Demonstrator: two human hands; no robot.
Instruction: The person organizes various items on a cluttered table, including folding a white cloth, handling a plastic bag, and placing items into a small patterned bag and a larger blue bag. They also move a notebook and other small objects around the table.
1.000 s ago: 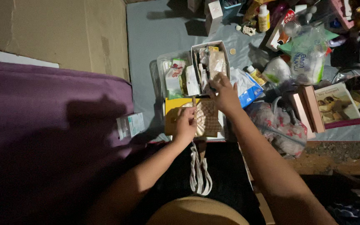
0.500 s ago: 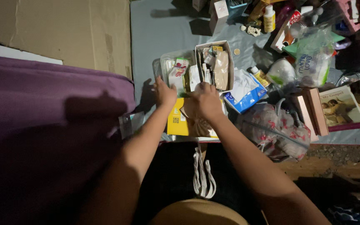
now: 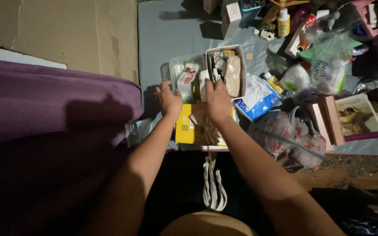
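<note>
Both hands at the clear plastic tray (image 3: 174,65) of packets — left hand (image 3: 169,99) on its near-left edge, right hand (image 3: 217,99) at its near-right corner, beside the white box (image 3: 240,65). Fingers curl over items; firm grip unclear. Tray's long axis runs away from the person. Since half a second ago, right hand moved up — left barely shifted.
</note>
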